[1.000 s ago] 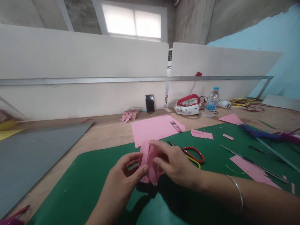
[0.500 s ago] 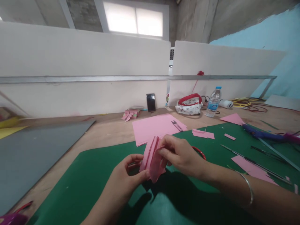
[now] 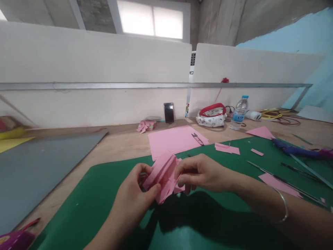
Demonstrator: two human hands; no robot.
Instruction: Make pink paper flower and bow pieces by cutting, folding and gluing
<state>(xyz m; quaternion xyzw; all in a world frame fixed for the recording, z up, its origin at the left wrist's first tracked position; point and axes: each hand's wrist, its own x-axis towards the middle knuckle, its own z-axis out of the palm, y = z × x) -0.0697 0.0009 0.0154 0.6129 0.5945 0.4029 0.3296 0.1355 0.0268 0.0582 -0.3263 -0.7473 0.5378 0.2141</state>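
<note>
A folded pink paper piece (image 3: 163,175) with several pleated layers is held above the green cutting mat (image 3: 104,194). My left hand (image 3: 139,189) grips its left side, thumb in front and fingers behind. At its right edge, my right hand (image 3: 199,173) pinches the paper between thumb and forefinger. A stack of pink paper sheets (image 3: 169,139) lies just beyond, with small thread snips (image 3: 197,139) on top. Pink paper strips (image 3: 227,148) rest on the mat to the right.
Tweezers (image 3: 286,180), a pink offcut (image 3: 278,184) and a blue glue gun (image 3: 291,147) lie at right. Along the back stand a phone (image 3: 169,113), a folded pink paper model (image 3: 146,125), a white pouch (image 3: 212,116) and a water bottle (image 3: 239,113). A grey board (image 3: 47,166) covers the left.
The folded paper has tilted left and its pleats have spread to show a wider face. My left hand has turned with it, and my right hand has shifted slightly down along its right edge.
</note>
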